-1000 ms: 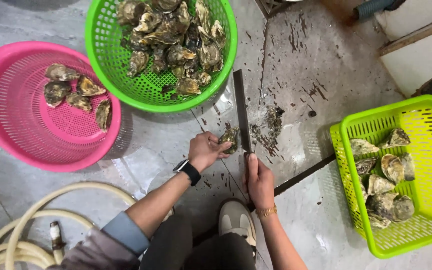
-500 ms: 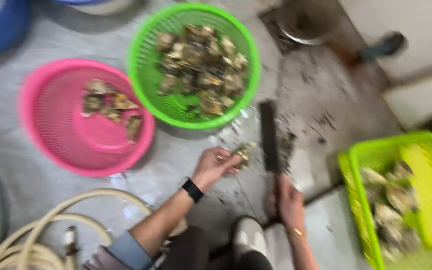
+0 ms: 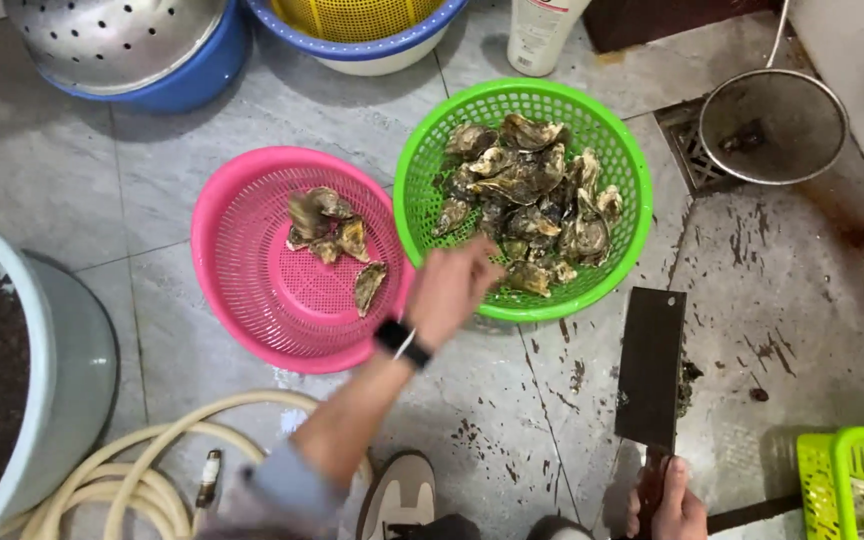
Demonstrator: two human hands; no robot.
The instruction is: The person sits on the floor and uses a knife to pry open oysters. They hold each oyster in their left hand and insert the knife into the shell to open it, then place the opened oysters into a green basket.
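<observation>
My left hand (image 3: 452, 285), blurred and wearing a black wristwatch, reaches over the near rim of the round green basket (image 3: 512, 95), right by the pink basket (image 3: 222, 200). Whether it holds anything is hidden by blur. The green basket is piled with rough oysters (image 3: 522, 190); the pink basket holds several oyster pieces (image 3: 332, 230). My right hand (image 3: 667, 505) grips the handle of a dark cleaver (image 3: 650, 365), its blade pointing away over the stained floor.
A lime square basket (image 3: 852, 480) with oysters sits at the lower right. A coiled hose (image 3: 152, 470) lies lower left by a grey basin (image 3: 42, 330). A metal strainer (image 3: 772, 125), a colander in a blue tub (image 3: 112, 40) and a white bottle (image 3: 542, 30) stand beyond.
My left hand has left the spot beside the cleaver and moved up to the baskets. The view has tilted up and left, and the cleaver now sits lower right.
</observation>
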